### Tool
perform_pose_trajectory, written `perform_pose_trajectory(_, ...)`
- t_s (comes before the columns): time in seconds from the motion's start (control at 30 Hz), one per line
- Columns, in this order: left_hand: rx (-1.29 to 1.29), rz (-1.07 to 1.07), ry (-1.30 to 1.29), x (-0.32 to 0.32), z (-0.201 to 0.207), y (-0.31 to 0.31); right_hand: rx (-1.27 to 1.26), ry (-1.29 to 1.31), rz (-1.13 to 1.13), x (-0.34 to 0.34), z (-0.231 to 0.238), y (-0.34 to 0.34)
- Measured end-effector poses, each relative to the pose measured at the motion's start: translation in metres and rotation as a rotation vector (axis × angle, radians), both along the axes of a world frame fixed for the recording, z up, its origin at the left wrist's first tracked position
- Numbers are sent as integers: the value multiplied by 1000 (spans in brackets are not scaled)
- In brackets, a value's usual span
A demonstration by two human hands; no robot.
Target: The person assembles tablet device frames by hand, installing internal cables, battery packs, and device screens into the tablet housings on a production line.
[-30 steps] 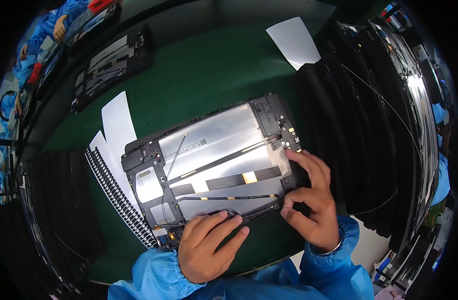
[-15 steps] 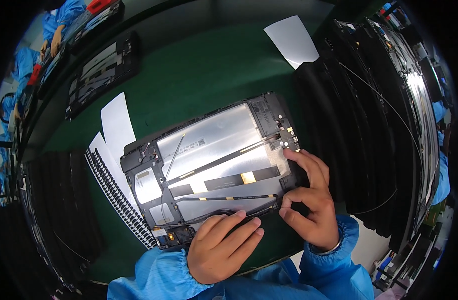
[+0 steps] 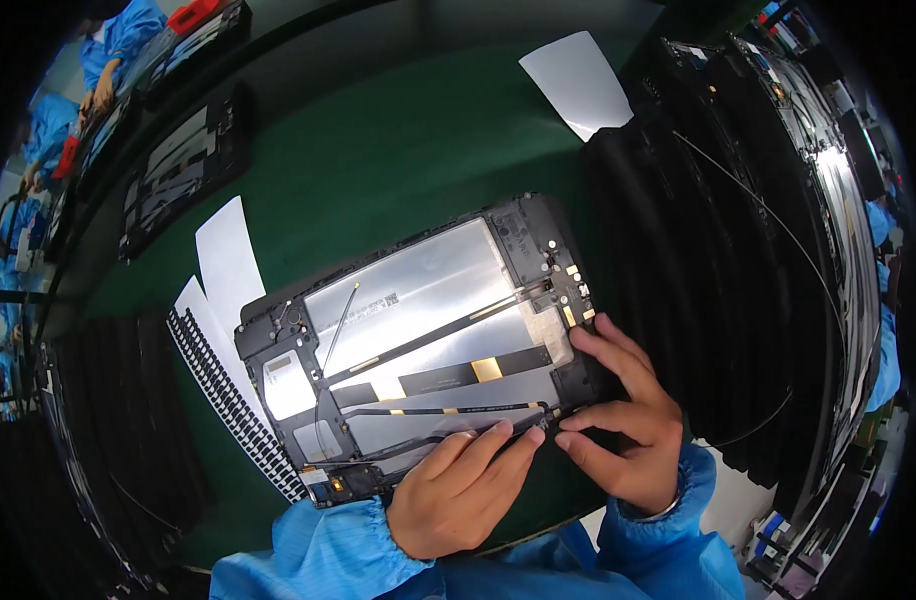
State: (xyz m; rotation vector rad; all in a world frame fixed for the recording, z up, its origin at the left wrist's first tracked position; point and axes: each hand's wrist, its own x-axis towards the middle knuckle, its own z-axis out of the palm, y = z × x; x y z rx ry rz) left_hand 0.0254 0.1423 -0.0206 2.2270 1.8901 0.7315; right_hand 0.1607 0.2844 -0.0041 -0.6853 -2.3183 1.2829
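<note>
An opened tablet [image 3: 448, 340] lies slightly tilted on the green mat, its silver battery [image 3: 408, 290] and black flex cables [image 3: 443, 378] with gold patches exposed. My left hand [image 3: 458, 490] rests along the tablet's near edge, fingers stretched out, their tips by its near right corner; its thumb is hidden. At that same corner my right hand [image 3: 628, 430] brings thumb and index finger together in a pinch. Whatever sits between those tips is too small to make out. The other right fingers touch the tablet's right edge, beside small gold contacts.
Black trays [image 3: 718, 270] of tablet parts stand stacked at the right, another dark stack [image 3: 118, 430] at the left. A white sheet with rows of black pieces [image 3: 228, 390] lies left of the tablet. Another opened tablet [image 3: 183, 160] is farther back. Co-workers in blue [image 3: 118, 50] work beyond.
The tablet has shifted slightly left. My left fingers have slid right along the near edge toward its corner. My right fingers have moved slightly down the right edge.
</note>
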Motion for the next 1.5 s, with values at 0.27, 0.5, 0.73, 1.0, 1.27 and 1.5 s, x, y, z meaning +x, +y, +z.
perform_pose_trajectory(0.27,-3,19,11,1,-1,4,79,-20,-68,-1,-7,-4)
perform_pose_trajectory(0.5,13,-8,49,4,1,6,74,3,-65,4,-11,-2)
perform_pose_trajectory(0.73,-20,26,144,9,-1,2,167,14,-97,-6,-16,-11)
perform_pose_trajectory(1.0,105,714,-171,-14,30,-88,-161,225,-330,7,-23,-3)
perform_pose_trajectory(1.27,111,951,-866,-25,-30,-83,160,43,-373,-21,-34,-17)
perform_pose_trajectory(1.5,573,864,-950,-3,89,-118,-41,487,-180,-74,67,-29)
